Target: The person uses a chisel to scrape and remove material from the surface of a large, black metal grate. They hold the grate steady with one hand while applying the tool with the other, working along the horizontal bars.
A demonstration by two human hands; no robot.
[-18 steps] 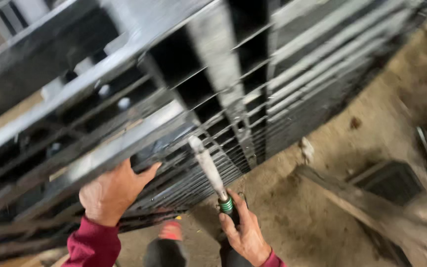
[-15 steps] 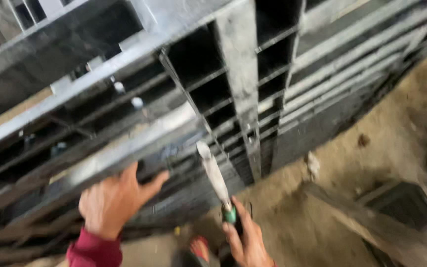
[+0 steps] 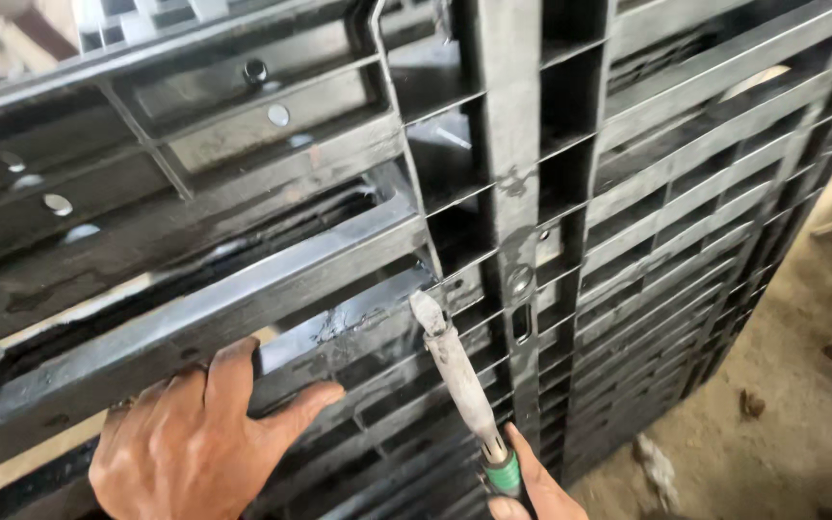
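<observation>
The left hand (image 3: 199, 438) is lying spread and flat against a broad rib of the large black plastic pallet (image 3: 628, 212), which is standing tilted on edge and filling most of the view; the palm is pressing on it with fingers open, clasping nothing. The right hand (image 3: 530, 493) is sitting at the bottom edge, wrapped around the green-collared handle of a chisel-like tool (image 3: 456, 376), whose pale, dusty shaft is slanting up so that its flat tip is touching the grid just beside the rough, shiny scarred patch (image 3: 353, 323) on the rib. The pallet is looking stiff and heavy (thick ribs, deep cells, several round fasteners (image 3: 279, 115) set in its upper pockets), so it would probably shift as one rigid piece rather than flex; its open ribs and cell edges are offering the firmest holds, though the smooth plastic may be slippery under dust. The tool is looking rigid and light, best held low on its handle. Sandy ground (image 3: 782, 424) is lying at right.
</observation>
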